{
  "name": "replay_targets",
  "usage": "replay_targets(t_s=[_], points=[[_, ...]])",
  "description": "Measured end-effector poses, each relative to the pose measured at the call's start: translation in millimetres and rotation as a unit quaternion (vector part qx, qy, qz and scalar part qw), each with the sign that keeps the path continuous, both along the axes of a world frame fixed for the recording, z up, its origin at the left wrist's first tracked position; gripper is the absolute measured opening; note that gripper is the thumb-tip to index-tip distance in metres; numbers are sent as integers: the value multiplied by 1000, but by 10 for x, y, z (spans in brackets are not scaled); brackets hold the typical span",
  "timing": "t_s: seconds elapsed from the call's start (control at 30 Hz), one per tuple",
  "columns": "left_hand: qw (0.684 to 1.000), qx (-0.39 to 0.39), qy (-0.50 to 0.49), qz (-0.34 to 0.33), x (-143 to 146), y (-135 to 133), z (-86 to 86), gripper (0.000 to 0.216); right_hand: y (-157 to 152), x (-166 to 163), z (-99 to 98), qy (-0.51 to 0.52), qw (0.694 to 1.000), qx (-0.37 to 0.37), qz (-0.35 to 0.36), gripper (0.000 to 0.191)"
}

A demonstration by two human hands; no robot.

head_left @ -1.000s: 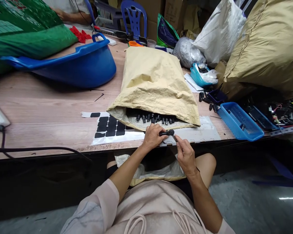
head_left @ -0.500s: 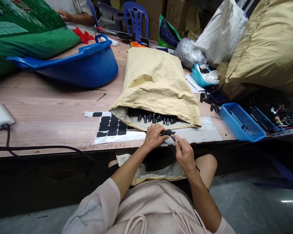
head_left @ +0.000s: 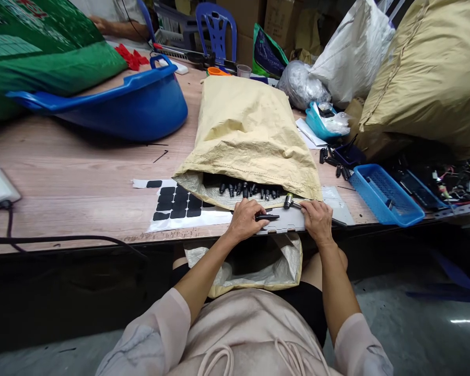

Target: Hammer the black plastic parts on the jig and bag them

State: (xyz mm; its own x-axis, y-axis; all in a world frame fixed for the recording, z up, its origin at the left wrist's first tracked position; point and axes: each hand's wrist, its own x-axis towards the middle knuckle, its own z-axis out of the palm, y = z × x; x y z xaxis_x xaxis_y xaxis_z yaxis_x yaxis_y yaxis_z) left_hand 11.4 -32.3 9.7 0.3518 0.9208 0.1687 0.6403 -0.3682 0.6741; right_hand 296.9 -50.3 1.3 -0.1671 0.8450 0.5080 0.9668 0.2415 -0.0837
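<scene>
My left hand (head_left: 246,218) is closed around a slim black pen-like piece (head_left: 268,217), its tip pointing right over the table's front edge. My right hand (head_left: 318,219) grips a small hammer (head_left: 289,201) by its handle. The hammer's dark, yellowish-faced head lies at the mouth of a tan woven sack (head_left: 254,120), to the right of the black piece and apart from it. Inside that mouth, several black cylindrical pieces (head_left: 246,190) show, with the rest hidden by the sack. Between my legs, a second sack (head_left: 293,266) hangs open below the table edge.
A sheet of black square stickers (head_left: 179,202) lies left of the sack. The blue basin (head_left: 141,112) stands further left, and a blue basket (head_left: 387,196) sits at right. A cable (head_left: 74,239) runs along the front edge. Another person's arm (head_left: 117,27) shows at back left.
My right hand has moved right with the hammer, whose head was over the black piece and is now away from it. My left hand keeps the black piece in nearly the same place.
</scene>
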Motion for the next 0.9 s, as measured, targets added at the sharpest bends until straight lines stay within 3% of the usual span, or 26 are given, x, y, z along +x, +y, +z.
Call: replay_targets(t_s=[0.3, 0.43, 0.53, 0.63, 0.77, 0.83, 0.9], points=[[1000, 7, 22, -19, -34, -21, 49, 14, -36, -90, -103, 56, 997, 22, -38, 22], [997, 32, 14, -71, -47, -218, 58, 14, -30, -84, -117, 60, 997, 23, -37, 23], [988, 63, 12, -138, -51, -501, -38, 17, -28, -83, -124, 59, 997, 24, -35, 24], [976, 71, 53, -201, -51, -758, -248, 13, -28, -88, -121, 55, 997, 32, -39, 23], [969, -14, 169, -181, -47, -934, -506, 7, -28, -96, -116, 49, 997, 47, -38, 22], [966, -58, 183, -172, -46, -969, -512, 10, -27, -96, -119, 48, 997, 46, -39, 22], [973, -55, 139, -178, -45, -964, -410, 9, -25, -93, -127, 52, 997, 42, -40, 22]])
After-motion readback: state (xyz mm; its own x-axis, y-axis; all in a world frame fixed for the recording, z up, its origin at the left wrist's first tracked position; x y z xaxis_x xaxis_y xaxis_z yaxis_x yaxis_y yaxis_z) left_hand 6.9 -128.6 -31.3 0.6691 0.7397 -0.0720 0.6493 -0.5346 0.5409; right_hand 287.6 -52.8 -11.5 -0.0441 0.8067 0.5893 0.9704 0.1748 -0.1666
